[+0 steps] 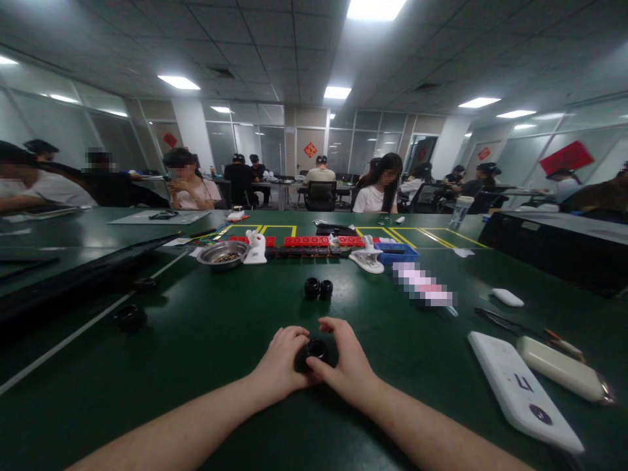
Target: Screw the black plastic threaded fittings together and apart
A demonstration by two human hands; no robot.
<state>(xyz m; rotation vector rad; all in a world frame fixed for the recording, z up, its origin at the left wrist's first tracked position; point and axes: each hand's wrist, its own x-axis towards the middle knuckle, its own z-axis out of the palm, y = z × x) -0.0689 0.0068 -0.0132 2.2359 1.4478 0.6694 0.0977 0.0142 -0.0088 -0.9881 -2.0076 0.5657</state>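
A round black threaded-looking part with a hole in its top stands between my hands, low in the middle of the head view. Around its left side curl the fingers of my left hand, closed on it. My right hand is at the other side: its thumb lies against the near edge, while the forefinger is stretched out past the far edge, apart from the part. The other right fingers are mostly hidden. Beyond my hands, two similar black parts stand side by side on the green table.
Left are another black part and a steel bowl of small pieces. White clamps flank a red strip, beside a blue tray. A white device lies right. Several people sit beyond.
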